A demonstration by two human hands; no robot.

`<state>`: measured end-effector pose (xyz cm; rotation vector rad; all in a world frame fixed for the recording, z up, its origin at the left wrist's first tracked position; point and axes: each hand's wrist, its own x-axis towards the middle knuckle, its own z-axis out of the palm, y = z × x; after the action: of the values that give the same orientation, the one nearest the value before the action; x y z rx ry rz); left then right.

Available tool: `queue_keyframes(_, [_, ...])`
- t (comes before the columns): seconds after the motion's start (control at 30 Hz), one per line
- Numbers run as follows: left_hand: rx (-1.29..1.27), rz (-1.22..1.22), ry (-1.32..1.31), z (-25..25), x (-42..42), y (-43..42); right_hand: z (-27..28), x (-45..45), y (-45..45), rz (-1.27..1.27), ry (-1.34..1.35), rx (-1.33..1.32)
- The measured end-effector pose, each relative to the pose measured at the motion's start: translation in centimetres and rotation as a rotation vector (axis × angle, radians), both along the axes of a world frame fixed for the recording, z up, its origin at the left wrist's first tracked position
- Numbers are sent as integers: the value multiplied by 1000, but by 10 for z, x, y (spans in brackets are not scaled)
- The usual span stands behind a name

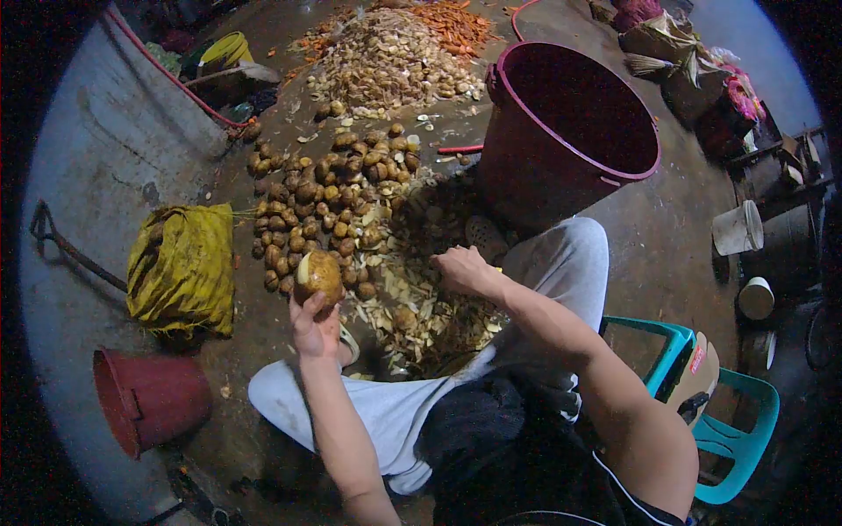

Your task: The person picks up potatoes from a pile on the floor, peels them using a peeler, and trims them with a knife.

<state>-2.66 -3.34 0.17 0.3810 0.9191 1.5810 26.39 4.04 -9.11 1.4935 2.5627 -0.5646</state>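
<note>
A large brown potato (pixel 321 276) rests in the grip of my left hand (pixel 314 331), raised above the floor. One pale peeled strip shows on its left side. My right hand (pixel 467 270) is closed beside my bent knee, over the peelings (pixel 421 320); what its fingers hold is hidden, though a small yellow bit shows by the wrist. Unpeeled potatoes (pixel 303 206) lie heaped on the floor beyond my left hand. Behind my right hand stands a big maroon tub (pixel 526 149), its inside dark.
Farther off is a heap of pale peelings (pixel 395 61) with orange peelings (pixel 452 31) beside it. On the left are a yellow sack (pixel 181 267) and a red bucket (pixel 153 399). A teal plastic chair (pixel 745 438) is at right, near white containers (pixel 738 230).
</note>
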Motion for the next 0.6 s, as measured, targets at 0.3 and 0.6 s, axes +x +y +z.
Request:
queue_keyframes(0.3, [21,-55,29,6,3,0,8,-3,1,-9,-6,-80])
queue_keyframes(0.6, [-14,-35,63,11,7,0,16,-5,3,-22,33,-109])
